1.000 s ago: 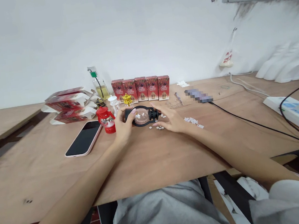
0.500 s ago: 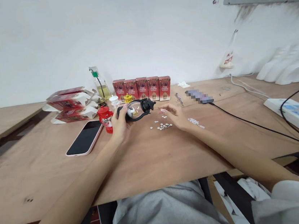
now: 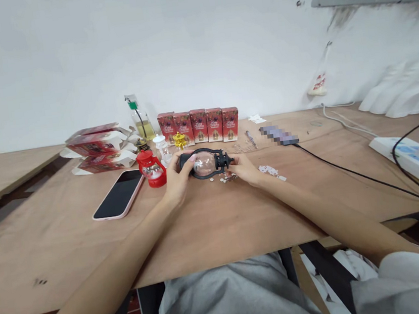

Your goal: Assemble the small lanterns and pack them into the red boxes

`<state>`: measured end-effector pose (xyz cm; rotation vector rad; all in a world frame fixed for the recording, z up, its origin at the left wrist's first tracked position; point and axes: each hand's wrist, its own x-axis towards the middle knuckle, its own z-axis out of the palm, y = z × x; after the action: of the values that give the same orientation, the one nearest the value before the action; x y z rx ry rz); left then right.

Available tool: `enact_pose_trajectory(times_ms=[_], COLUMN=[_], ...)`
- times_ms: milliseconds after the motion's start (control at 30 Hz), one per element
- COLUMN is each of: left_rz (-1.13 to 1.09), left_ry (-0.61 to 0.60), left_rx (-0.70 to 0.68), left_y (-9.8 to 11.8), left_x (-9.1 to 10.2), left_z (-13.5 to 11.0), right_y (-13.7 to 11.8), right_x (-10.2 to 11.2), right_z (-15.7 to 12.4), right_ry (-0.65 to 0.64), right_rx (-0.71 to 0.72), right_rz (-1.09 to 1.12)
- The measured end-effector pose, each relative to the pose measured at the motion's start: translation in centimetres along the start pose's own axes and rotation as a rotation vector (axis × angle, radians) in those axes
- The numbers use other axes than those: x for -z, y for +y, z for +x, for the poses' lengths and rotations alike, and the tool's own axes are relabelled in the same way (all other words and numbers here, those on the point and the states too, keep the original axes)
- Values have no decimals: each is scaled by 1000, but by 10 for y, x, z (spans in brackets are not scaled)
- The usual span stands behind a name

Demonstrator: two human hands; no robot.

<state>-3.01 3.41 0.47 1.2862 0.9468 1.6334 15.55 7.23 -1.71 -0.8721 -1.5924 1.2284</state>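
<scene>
A small black lantern (image 3: 206, 163) with a clear globe lies sideways in the air above the table. My left hand (image 3: 179, 180) is closed around its base, thumb on top. At the other end, my right hand (image 3: 246, 169) has its fingertips closed on the lantern's pointed cap. Several button cells (image 3: 224, 179) lie below the cap, partly hidden by the lantern and fingers. Left of my left hand stands a red lantern (image 3: 151, 170), with a white lantern (image 3: 162, 150) and a gold-topped lantern (image 3: 179, 140) behind.
Several red printed boxes (image 3: 199, 126) stand in a row by the wall. Opened cartons (image 3: 103, 148), a phone (image 3: 118, 194) and a pump bottle (image 3: 143, 124) are at the left. White paper pieces (image 3: 271, 171), a screwdriver (image 3: 251, 139), a cabled device (image 3: 279, 135) and a power strip (image 3: 416, 159) lie right.
My left hand has moved the black lantern right and slightly down. My right hand, apart from it before, now touches its cap. The red lantern is less covered by my left hand.
</scene>
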Motion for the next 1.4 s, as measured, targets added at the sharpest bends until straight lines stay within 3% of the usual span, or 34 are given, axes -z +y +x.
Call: enact_pose_trajectory(times_ms=[100,267,467,633,800,867,1067,1167,1267,1400], left_rz=[115,240,413,615,775,892,1050,1130,1117,1048], left_ry=[-29,-44,-54,-105,-146,-188,-329,-336,-222,110], left_rx=[-80,-191,-100,-117,-101,-67,-137,-157,-321,-616], left_y=[0,-1,-17,-30,-30,-29,-31,-16,14,57], left_x=[1,1,11,19,14,11,14,20,27,56], left_z=[-2,-1,8,12,7,6,6,5,4,15], right_y=[2,7,3,-10,-12,-8,0,3,6,10], right_x=[5,20,26,10,-8,-12,-16,-16,-19,-24], right_z=[4,12,12,-6,-21,-22,-23,-26,-27,-27], right_ry=[85,339,483,396,142,60,67,-27,-154,-182], right_rx=[24,63,178,427,893,1007,950,959,973,950], right_rz=[-84,-176,-241,-292,-774,-931,-1136,-1161,-1168,-1128])
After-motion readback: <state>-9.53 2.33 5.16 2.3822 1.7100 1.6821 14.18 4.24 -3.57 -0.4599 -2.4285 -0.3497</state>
